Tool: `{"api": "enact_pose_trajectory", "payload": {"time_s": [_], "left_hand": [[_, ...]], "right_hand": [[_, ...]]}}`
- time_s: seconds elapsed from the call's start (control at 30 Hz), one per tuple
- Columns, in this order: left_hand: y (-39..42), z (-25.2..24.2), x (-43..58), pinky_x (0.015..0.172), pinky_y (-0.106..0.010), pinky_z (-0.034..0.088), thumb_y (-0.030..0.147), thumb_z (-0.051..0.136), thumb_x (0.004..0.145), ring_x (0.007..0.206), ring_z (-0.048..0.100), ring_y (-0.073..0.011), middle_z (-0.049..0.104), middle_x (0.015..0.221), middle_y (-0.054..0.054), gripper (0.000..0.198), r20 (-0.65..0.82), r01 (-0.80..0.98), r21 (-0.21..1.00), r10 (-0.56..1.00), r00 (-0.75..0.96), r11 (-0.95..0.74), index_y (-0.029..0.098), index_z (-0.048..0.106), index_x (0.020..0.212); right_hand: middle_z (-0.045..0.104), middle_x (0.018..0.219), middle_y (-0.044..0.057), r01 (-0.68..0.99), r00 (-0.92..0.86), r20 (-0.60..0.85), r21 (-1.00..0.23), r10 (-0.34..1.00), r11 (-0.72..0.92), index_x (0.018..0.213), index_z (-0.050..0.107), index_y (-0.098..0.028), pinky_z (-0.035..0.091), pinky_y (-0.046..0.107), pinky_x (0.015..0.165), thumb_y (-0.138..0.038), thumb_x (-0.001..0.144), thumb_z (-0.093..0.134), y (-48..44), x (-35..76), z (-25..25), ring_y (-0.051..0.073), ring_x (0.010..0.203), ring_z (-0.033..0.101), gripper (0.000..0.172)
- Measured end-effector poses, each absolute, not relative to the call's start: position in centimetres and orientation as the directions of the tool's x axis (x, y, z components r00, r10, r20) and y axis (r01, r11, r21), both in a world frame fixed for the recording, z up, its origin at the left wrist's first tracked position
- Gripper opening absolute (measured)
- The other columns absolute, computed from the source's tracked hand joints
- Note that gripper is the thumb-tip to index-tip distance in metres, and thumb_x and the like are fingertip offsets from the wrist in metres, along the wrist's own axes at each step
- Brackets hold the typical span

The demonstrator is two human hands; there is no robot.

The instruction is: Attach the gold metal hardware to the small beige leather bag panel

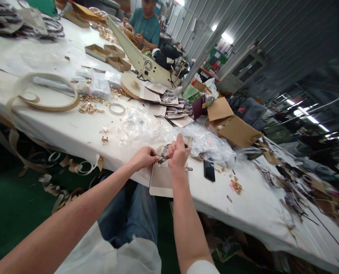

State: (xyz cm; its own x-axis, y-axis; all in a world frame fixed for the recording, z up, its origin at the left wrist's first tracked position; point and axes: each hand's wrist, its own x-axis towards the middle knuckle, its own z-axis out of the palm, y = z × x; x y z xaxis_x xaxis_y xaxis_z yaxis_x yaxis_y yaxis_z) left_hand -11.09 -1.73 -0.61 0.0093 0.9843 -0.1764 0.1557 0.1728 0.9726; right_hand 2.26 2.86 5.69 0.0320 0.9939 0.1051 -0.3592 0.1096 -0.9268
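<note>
My right hand [178, 152] is wrapped, thumb up, around a slim dark metal hand tool [163, 160]. The tool's tip points left, and its exact kind is hard to tell. My left hand [145, 157] pinches right at that tip; what lies between its fingertips is too small to make out. Beneath both hands a flat beige piece with a dark edge [161, 180], like a bag panel, overhangs the table's front edge. A small metal fitting [190, 169] shows just to the right of this piece.
Clear plastic bags [142, 127] lie beyond my hands. A black phone [209, 171] and gold fittings [236, 185] are to the right. Left are a tape roll [117, 109], more gold fittings [91, 104] and a large strip coil [48, 108]. Behind stand stacked panels [183, 121], a cardboard box [238, 131], a machine [146, 64] and a seated person [148, 26].
</note>
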Motion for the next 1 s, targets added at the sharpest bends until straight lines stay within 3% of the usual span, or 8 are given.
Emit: {"api": "enact_pose_trajectory", "payload": {"time_s": [0.1,0.2,0.43,0.63,0.77,0.9,1.0], "left_hand": [[-1.5,-0.3,-11.2,0.056,-0.029,0.024,0.034,0.078,0.072,0.059,0.041,-0.0136,0.055,0.058,0.0,0.02,-0.194,0.158,0.969,0.981,0.02,0.188,0.016,0.073,0.064],[-1.4,0.2,-11.2,0.056,-0.03,0.023,0.034,0.078,0.069,0.058,0.039,-0.0135,0.053,0.057,0.0,0.02,-0.212,0.174,0.964,0.977,0.032,0.203,0.016,0.071,0.061],[-1.7,0.9,-11.0,0.058,-0.029,0.029,0.042,0.082,0.069,0.064,0.047,-0.0159,0.058,0.063,-0.001,0.027,-0.208,0.223,0.954,0.978,0.01,0.201,0.017,0.071,0.068],[-1.5,2.1,-11.2,0.061,-0.027,0.036,0.045,0.085,0.066,0.067,0.053,-0.0173,0.062,0.068,-0.002,0.031,-0.236,0.273,0.938,0.97,0.053,0.213,0.017,0.073,0.074],[-0.4,3.0,-11.1,0.061,-0.027,0.037,0.046,0.087,0.067,0.069,0.055,-0.018,0.065,0.07,-0.003,0.032,-0.257,0.339,0.919,0.958,0.128,0.201,0.017,0.076,0.075],[1.1,4.1,-11.3,0.058,-0.029,0.032,0.067,0.091,0.068,0.062,0.049,-0.0181,0.058,0.06,-0.002,0.053,-0.319,0.437,0.87,0.937,0.145,0.229,0.019,0.069,0.062],[1.9,5.1,-11.6,0.06,-0.03,0.036,0.079,0.094,0.061,0.065,0.053,-0.0191,0.061,0.062,-0.005,0.066,-0.344,0.468,0.849,0.928,0.141,0.244,0.019,0.067,0.06]], "right_hand": [[0.027,0.053,-0.009,-0.284,0.077,0.306,-0.906,0.949,0.315,0.063,0.029,-0.026,0.023,0.026,0.04,-0.072,0.098,0.082,0.3,2.1,4.7,0.008,0.041,0.028,0.078],[0.031,0.054,-0.008,-0.234,0.075,0.359,-0.9,0.93,0.367,0.064,0.033,-0.026,0.026,0.028,0.043,-0.074,0.102,0.076,-0.8,2.2,4.3,0.009,0.043,0.032,0.075],[0.034,0.053,-0.006,-0.212,0.102,0.28,-0.931,0.954,0.296,0.059,0.036,-0.026,0.029,0.027,0.042,-0.078,0.095,0.08,-0.1,1.9,5.6,0.01,0.045,0.035,0.077],[0.023,0.053,-0.009,-0.372,0.236,0.246,-0.871,0.94,0.321,0.059,0.03,-0.026,0.017,0.025,0.036,-0.073,0.096,0.082,-0.2,6.9,8.7,0.007,0.041,0.022,0.079],[0.026,0.052,-0.01,-0.4,0.217,0.211,-0.871,0.953,0.284,0.058,0.034,-0.025,0.016,0.024,0.036,-0.07,0.092,0.09,-2.1,10.4,8.1,0.006,0.04,0.021,0.079],[0.025,0.051,-0.01,-0.444,0.221,0.14,-0.867,0.965,0.227,0.057,0.032,-0.025,0.014,0.024,0.037,-0.072,0.087,0.092,-2.8,11.7,6.5,0.005,0.041,0.02,0.082],[0.023,0.052,-0.011,-0.508,0.207,0.106,-0.838,0.973,0.2,0.059,0.028,-0.026,0.012,0.024,0.037,-0.073,0.086,0.091,-2.1,12.4,5.8,0.005,0.041,0.018,0.083]]}}
